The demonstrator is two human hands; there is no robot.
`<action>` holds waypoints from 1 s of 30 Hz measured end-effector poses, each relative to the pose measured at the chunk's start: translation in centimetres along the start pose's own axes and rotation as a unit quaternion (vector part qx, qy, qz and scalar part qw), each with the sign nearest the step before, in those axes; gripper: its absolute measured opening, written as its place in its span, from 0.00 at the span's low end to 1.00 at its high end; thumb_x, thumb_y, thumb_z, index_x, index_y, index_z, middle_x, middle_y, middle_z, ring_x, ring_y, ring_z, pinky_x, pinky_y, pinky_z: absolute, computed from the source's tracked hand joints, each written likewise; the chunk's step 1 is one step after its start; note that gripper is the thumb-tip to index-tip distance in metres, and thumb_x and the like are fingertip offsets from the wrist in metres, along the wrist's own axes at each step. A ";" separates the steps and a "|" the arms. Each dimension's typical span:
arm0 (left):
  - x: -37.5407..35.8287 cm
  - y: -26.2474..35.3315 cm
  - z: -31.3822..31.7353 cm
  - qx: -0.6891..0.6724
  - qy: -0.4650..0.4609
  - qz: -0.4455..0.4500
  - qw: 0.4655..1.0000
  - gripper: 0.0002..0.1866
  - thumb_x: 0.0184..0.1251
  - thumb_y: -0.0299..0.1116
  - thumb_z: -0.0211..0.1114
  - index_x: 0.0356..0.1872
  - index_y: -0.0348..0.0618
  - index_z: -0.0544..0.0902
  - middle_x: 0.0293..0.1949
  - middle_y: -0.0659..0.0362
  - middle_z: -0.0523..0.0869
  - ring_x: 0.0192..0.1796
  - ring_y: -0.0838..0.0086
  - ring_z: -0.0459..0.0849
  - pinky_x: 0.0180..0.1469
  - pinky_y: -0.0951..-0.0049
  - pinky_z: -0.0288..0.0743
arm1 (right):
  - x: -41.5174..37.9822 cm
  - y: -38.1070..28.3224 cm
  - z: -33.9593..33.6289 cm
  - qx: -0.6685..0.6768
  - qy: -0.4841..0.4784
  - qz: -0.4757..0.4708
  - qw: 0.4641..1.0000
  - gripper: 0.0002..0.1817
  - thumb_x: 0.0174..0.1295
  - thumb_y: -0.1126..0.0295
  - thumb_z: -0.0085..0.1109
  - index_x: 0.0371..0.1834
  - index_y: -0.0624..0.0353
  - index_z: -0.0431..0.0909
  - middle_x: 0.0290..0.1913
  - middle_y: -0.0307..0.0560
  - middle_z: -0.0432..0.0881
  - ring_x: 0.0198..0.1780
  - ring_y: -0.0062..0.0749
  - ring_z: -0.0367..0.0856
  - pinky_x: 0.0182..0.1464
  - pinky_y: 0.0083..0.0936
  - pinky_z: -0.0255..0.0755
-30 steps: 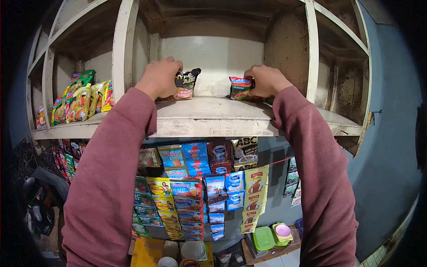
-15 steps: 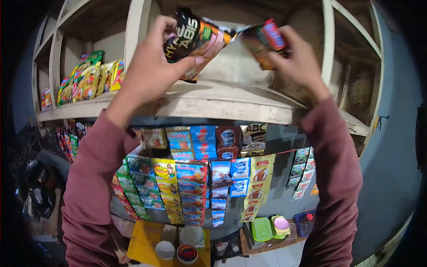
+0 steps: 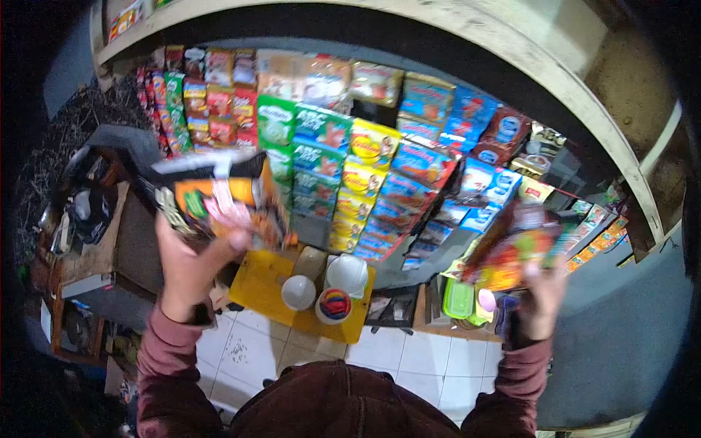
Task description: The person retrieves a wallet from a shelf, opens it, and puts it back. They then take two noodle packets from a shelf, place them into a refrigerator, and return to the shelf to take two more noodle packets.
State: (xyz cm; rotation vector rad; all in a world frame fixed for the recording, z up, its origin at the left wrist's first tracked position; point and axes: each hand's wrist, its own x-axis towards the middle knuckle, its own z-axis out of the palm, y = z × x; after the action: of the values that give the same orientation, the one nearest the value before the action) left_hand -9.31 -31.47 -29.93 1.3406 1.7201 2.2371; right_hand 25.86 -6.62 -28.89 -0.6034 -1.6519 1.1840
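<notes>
My left hand (image 3: pixel 191 271) grips a black and orange snack packet (image 3: pixel 212 197), held up at the left in front of the hanging goods. My right hand (image 3: pixel 542 293) holds a red and orange packet (image 3: pixel 511 248) at the right; it is blurred by motion. Both arms wear maroon sleeves and are lowered well below the wooden shelf (image 3: pixel 511 44), whose front edge curves across the top of the view.
Rows of hanging drink sachets (image 3: pixel 365 153) cover the wall under the shelf. Below stand a yellow table (image 3: pixel 266 285) with white bowls (image 3: pixel 347 274), a green lidded box (image 3: pixel 458 299) and white floor tiles. Dark clutter sits at the left.
Both hands have come down from the shelf with their packets. The view has tipped downward, so the shelf compartment is out of sight and the floor shows.
</notes>
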 end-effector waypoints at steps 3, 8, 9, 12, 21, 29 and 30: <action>-6.3 -5.2 -5.8 -0.095 -0.031 -0.175 0.980 0.23 0.57 0.18 0.71 0.54 0.36 0.74 0.46 0.57 0.85 0.45 0.74 0.85 0.48 0.72 0.81 | -4.4 7.9 8.0 0.152 -0.062 0.214 0.963 0.31 0.61 0.72 0.62 0.67 0.63 0.64 0.58 0.45 0.77 0.58 0.29 0.76 0.62 0.27 0.68; -16.1 -8.7 -13.2 -0.226 0.108 -0.362 0.898 0.22 0.66 0.23 0.65 0.61 0.36 0.72 0.51 0.56 0.84 0.50 0.71 0.85 0.54 0.70 0.79 | -13.7 15.0 20.5 0.273 -0.078 0.436 0.854 0.21 0.65 0.72 0.57 0.61 0.63 0.70 0.54 0.46 0.82 0.53 0.31 0.82 0.58 0.30 0.75; -17.6 -8.7 -14.9 -0.257 0.125 -0.392 0.874 0.22 0.67 0.25 0.64 0.61 0.36 0.72 0.52 0.56 0.84 0.52 0.70 0.84 0.56 0.69 0.78 | -15.5 15.5 22.7 0.295 -0.083 0.479 0.822 0.21 0.66 0.72 0.56 0.61 0.63 0.70 0.53 0.47 0.82 0.53 0.32 0.83 0.58 0.31 0.76; -21.5 -9.0 -19.6 -0.258 0.176 -0.440 0.842 0.20 0.69 0.26 0.62 0.60 0.37 0.73 0.54 0.56 0.82 0.55 0.69 0.82 0.56 0.65 0.79 | -19.5 16.5 28.6 0.303 -0.147 0.514 0.789 0.21 0.66 0.69 0.58 0.61 0.63 0.70 0.52 0.46 0.82 0.52 0.33 0.83 0.56 0.32 0.76; -25.6 -8.7 -26.7 -0.264 0.279 -0.457 0.802 0.21 0.68 0.30 0.63 0.60 0.39 0.72 0.53 0.56 0.82 0.52 0.68 0.84 0.55 0.62 0.80 | -23.8 14.7 40.0 0.292 -0.224 0.585 0.723 0.21 0.67 0.67 0.57 0.61 0.62 0.68 0.53 0.45 0.80 0.52 0.34 0.82 0.57 0.34 0.77; -25.2 -9.8 -28.2 -0.250 0.319 -0.480 0.778 0.23 0.68 0.32 0.65 0.61 0.38 0.71 0.52 0.55 0.82 0.52 0.66 0.85 0.53 0.61 0.83 | -23.1 16.1 44.4 0.287 -0.243 0.624 0.684 0.21 0.68 0.65 0.54 0.61 0.63 0.69 0.54 0.51 0.81 0.54 0.39 0.83 0.59 0.38 0.77; -24.9 -10.1 -28.4 -0.249 0.325 -0.481 0.776 0.23 0.68 0.32 0.65 0.61 0.38 0.71 0.52 0.55 0.82 0.52 0.66 0.85 0.53 0.61 0.83 | -22.9 16.4 44.9 0.278 -0.242 0.625 0.688 0.22 0.69 0.64 0.53 0.62 0.65 0.69 0.56 0.54 0.81 0.56 0.42 0.82 0.62 0.40 0.75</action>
State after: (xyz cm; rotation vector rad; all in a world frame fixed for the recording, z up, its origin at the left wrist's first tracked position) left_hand -15.96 -61.71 -53.76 -0.4478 1.2287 2.2207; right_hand -7.95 -37.51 -55.59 -1.1186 -0.9691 2.9145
